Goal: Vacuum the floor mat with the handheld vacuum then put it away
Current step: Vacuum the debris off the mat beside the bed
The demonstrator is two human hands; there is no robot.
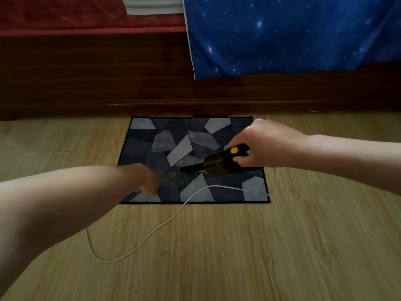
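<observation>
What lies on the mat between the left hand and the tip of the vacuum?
In the head view, small yellowish crumbs lie scattered on the floor mat between the left hand and the nozzle of the handheld vacuum.

1 mat [141,146]; 1 vac [217,162]; 1 cord [217,186]; 2 hands [149,181] [260,144]

The mat [165,144] is a patchwork of angular shards in dark navy, slate grey and pale grey, edged in black. Yellowish-brown crumbs [171,175] speckle it. The vacuum [217,164] is black with a yellow button [234,150]; its cord [152,233] is white. The floor [217,257] is light wood-grain, the bed frame [97,79] dark reddish-brown, the blanket [282,35] deep blue with white stars, the mattress [65,14] red.
</observation>
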